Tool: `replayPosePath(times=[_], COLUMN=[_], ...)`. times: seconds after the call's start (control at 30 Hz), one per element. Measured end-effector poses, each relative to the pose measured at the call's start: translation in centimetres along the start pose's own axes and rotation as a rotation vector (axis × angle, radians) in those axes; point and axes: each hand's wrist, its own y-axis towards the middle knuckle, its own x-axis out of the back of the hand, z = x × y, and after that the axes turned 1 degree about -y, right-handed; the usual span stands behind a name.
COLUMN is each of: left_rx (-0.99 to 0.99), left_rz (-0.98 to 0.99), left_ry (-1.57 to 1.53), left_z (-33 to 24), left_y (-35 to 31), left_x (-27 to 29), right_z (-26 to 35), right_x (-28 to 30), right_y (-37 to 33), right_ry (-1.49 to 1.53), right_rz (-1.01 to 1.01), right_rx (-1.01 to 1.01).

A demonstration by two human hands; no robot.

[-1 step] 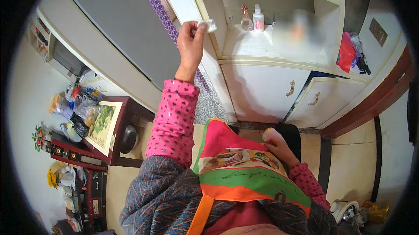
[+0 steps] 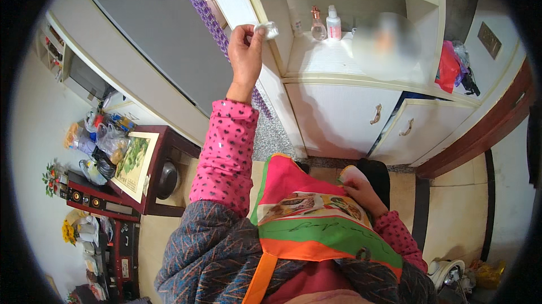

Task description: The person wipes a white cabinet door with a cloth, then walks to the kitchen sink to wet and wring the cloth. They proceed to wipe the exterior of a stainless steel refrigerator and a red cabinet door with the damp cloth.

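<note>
My left hand [image 2: 246, 50] is raised with its arm stretched forward, pinching a small folded white wad [image 2: 269, 30], perhaps cloth or tissue. The wad is at the upright edge of the white cabinet [image 2: 272, 61]; I cannot tell whether it touches. Low at the right, my right hand [image 2: 362, 191] has its fingers curled at the corner of the apron [image 2: 339, 250] I wear, where a pale patch with orange trim shows. The apron is pink, green and orange with a printed food picture.
On the cabinet shelf stand a pinkish perfume bottle [image 2: 319, 24], a white bottle [image 2: 333, 24] and a blurred patch. One cabinet door [image 2: 420, 129] hangs ajar. A purple bead curtain [image 2: 206, 13] hangs to the left. A dark red table [image 2: 164, 151] holds bags and a picture.
My left hand has shifted very slightly up and to the left with the white wad. My right hand has not visibly moved.
</note>
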Motion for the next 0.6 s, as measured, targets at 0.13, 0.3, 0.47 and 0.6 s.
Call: replayPosePath(times=[0.13, 0.3, 0.47, 0.6], left_rx=[-0.059, -0.104, -0.066, -0.004], left_rz=[-0.098, -0.119, -0.092, -0.064], left_ry=[0.030, 0.212, 0.302, 0.257], left_z=[1.0, 1.9, 3.3, 2.6], left_y=[1.6, 1.2, -1.8, -2.2], left_x=[-1.8, -2.0, -1.9, -2.2], right_z=[-3.0, -2.1, -1.0, -2.2], right_x=[0.6, 0.9, 0.5, 0.7], right_y=[0.7, 0.0, 0.1, 0.5], right_ry=[-0.009, 0.093, 0.114, 0.102], right_rz=[-0.009, 0.014, -0.005, 0.016], right_rx=[0.147, 0.108, 0.052, 0.075])
